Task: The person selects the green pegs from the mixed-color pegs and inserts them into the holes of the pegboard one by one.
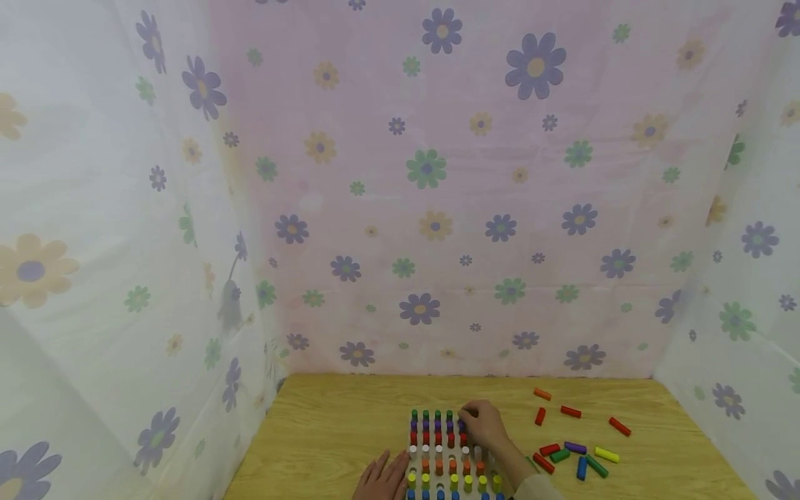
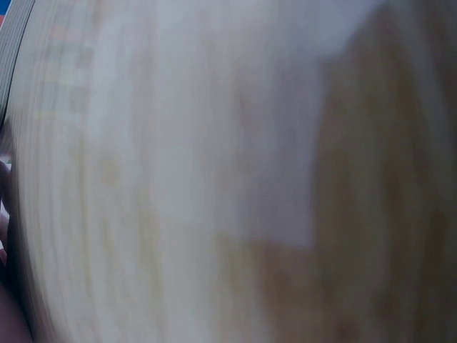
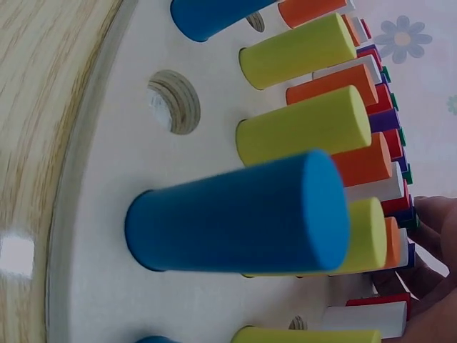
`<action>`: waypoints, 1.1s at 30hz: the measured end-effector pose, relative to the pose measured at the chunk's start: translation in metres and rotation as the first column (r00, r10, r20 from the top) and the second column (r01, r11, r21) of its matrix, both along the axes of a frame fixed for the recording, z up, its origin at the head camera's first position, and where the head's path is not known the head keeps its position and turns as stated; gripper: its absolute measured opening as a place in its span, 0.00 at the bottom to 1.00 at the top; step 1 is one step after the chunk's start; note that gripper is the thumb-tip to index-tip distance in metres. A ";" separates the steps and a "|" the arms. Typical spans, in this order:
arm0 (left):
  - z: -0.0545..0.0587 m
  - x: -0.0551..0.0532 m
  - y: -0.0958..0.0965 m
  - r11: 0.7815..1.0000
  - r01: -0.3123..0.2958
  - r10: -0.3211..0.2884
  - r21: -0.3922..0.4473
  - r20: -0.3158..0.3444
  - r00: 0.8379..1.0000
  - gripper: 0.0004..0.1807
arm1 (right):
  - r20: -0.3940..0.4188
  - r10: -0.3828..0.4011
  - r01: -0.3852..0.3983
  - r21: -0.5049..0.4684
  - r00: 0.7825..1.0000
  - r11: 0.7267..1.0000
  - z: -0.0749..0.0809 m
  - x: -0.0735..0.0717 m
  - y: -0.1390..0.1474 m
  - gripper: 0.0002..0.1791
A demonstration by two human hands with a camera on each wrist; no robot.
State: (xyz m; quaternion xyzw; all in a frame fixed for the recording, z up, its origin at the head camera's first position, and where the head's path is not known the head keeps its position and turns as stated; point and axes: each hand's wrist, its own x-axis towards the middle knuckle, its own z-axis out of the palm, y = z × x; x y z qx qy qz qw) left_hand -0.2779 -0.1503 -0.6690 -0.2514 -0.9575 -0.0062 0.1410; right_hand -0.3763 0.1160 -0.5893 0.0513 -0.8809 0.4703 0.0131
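A pale pegboard [image 3: 93,229] stands on the table, filled with rows of wooden pegs. From far to near the rows run green, purple, red, white, orange, yellow and blue. My right hand [image 1: 486,423] reaches over the right side to the far row, thumb and fingertips pinching a green peg [image 3: 414,220] at the board. In the head view those fingertips hide the peg. My left hand [image 1: 382,478] lies flat with fingers extended against the board's left edge. A blue peg [image 3: 239,218] and a round hole [image 3: 175,101] show close up in the right wrist view.
Loose pegs lie scattered right of the board, among them an orange peg [image 1: 542,394], a purple peg [image 1: 575,447] and a yellow peg [image 1: 607,455]. Flowered sheets [image 1: 375,194] surround the wooden table [image 1: 331,417]. The left wrist view is mostly blurred wood grain.
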 end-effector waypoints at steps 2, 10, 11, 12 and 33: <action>0.001 -0.001 0.002 0.999 -0.036 0.034 0.036 0.059 0.998 0.36 | 0.012 -0.001 0.001 0.003 1.000 1.000 0.000 0.000 0.000 0.10; 0.004 -0.004 0.011 0.979 -0.151 0.134 0.134 0.128 0.983 0.29 | -0.024 0.004 -0.004 0.004 1.000 1.000 0.002 0.003 0.000 0.10; 0.004 -0.004 0.011 0.981 -0.143 0.128 0.132 0.120 0.984 0.28 | -0.022 0.006 -0.006 0.002 1.000 1.000 0.003 0.003 -0.001 0.10; 0.003 -0.004 0.010 0.983 -0.132 0.119 0.131 0.104 0.987 0.28 | -0.023 0.007 -0.007 0.000 1.000 1.000 0.003 0.003 -0.001 0.10; 0.006 0.003 -0.006 0.998 0.036 -0.030 -0.060 0.108 0.994 0.46 | 0.070 0.076 -0.072 -0.060 0.995 0.996 0.012 0.010 0.012 0.14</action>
